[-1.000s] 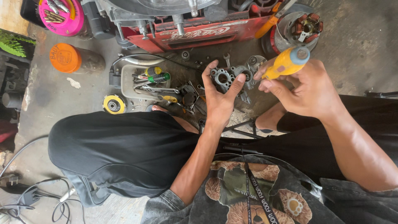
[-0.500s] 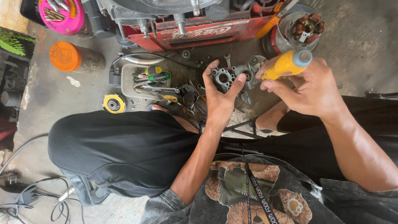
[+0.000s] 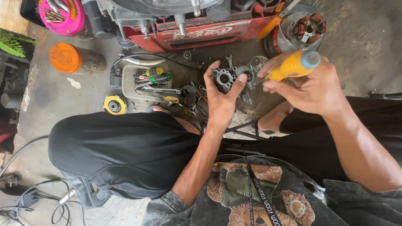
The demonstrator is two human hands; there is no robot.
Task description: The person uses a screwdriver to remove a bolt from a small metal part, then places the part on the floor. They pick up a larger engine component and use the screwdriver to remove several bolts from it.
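Person seated on concrete floor, knees apart, work held between them. Left hand (image 3: 221, 98) curls around a grey cast-metal engine part (image 3: 231, 78), thumb on its right edge, fingers over its far-left edge, so the casting is pinched across its width and held just above the floor clutter, near the red crate (image 3: 197, 34). Right hand (image 3: 312, 86) is closed in a full fist around the yellow handle of a screwdriver (image 3: 294, 66). Handle's long axis runs from upper right (grey-blue cap end) down-left toward the casting; the shaft tip is hidden behind fingers and part, so cannot tell whether it is seated in a screw. Casting judged rigid, fairly heavy for its size, with bores and sharp bosses; probably oily, so slippery. Best held by the outer rim as now, not by the thin lugs. Its bored face looks up toward the camera; no clear long axis, roughly as wide as deep. Screwdriver handle appears smooth plastic, light and stiff. Nearby: grey tray of tools (image 3: 144, 79) to the left, yellow-rimmed disc (image 3: 114, 104) nearer left, orange-lidded jar (image 3: 71, 58) far left, stator coil (image 3: 307, 27) far right.
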